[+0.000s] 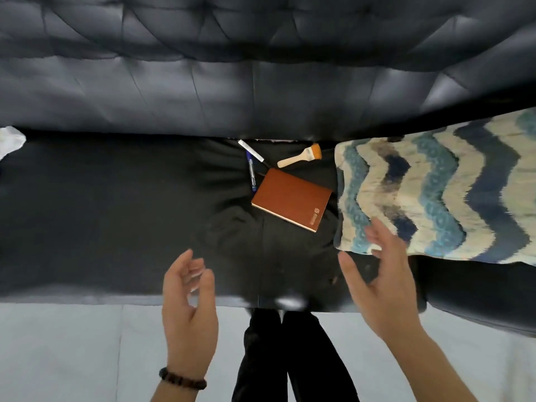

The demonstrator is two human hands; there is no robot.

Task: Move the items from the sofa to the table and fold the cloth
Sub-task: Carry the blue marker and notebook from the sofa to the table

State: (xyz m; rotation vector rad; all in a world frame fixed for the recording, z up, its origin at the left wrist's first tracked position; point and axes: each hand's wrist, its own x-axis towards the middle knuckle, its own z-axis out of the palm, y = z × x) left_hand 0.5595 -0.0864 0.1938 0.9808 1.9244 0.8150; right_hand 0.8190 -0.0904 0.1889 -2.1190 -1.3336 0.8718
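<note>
While the left hand (188, 309) and right hand (380, 288) hung loose and empty, a notebook (291, 198) and brush (300, 156) lay near the sofa's (116, 213) back edge.

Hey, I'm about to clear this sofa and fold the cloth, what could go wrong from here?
The white pen and blue pen lie right by the crease under the sofa backrest; a nudge may push them in. The blue pen also lies beside the notebook, so lifting that might roll it. With your right hand over the cloth, pulling it first could sweep the brush nearby.
</note>
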